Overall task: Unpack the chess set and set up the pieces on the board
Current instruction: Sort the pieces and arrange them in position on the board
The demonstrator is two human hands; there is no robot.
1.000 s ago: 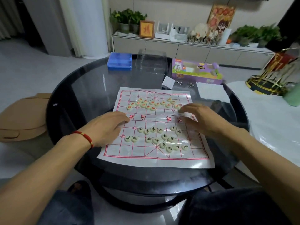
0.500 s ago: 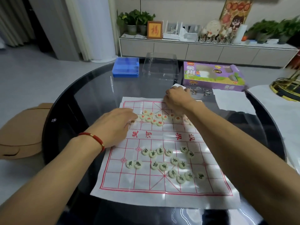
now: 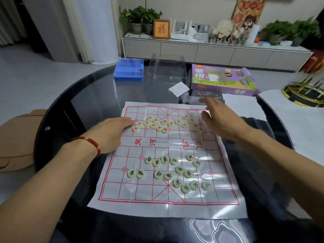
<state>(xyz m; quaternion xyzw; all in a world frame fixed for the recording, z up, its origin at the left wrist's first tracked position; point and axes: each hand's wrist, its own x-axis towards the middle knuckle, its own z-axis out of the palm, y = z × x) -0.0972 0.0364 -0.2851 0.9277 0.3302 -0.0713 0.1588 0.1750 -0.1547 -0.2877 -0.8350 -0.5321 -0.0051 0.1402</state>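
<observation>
Round dark glass table (image 3: 91,95) carries the white red-lined paper board (image 3: 168,204), left hand (image 3: 112,134) flat on its edge, right hand (image 3: 220,120) spread, blurred, above; long pale sideboard (image 3: 210,51) behind.

Pale floor (image 3: 35,76), low cabinet (image 3: 210,51) with plants (image 3: 140,16)

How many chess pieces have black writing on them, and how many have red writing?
Pieces with black writing: 16
Pieces with red writing: 16, though the few beside the right hand are blurred
Total: 32
</observation>
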